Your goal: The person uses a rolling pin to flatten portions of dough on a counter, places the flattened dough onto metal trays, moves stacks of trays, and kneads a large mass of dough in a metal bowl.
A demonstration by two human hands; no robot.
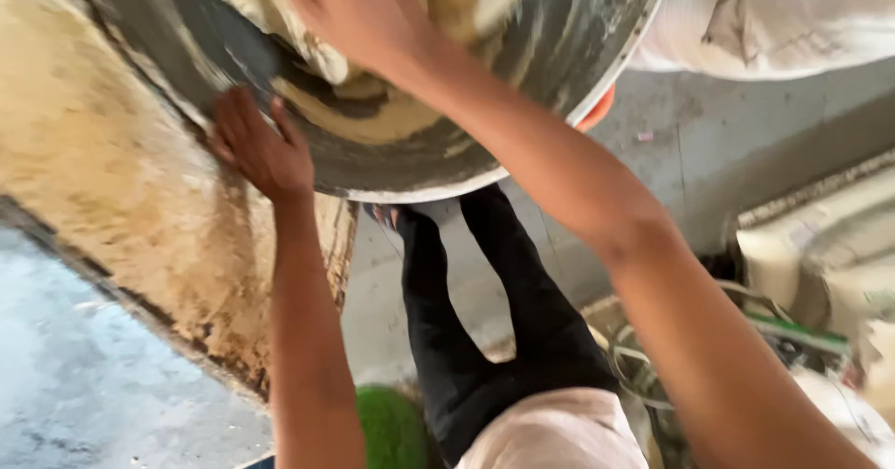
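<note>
Floor: grey concrete floor (727, 143), smooth, with thin joint lines and faint stains, lit by soft daylight.
Left surface: rough tan plastered slab (103, 180), streaked brown, its lower edge dark and crumbly.
Lower left: pale blue-grey mottled surface (84, 376), blurred, below the slab's edge.
Upper right: white woven sack (792, 21), creased, lying on the floor.
Right edge: cream-coloured stacked sacks (830, 245), beside a ribbed grey strip running diagonally.
Lower right: tangle of pale wire loops (643, 366), with a green bar just beside it.
Bottom centre: green fuzzy round object (392, 427), blurred.
</note>
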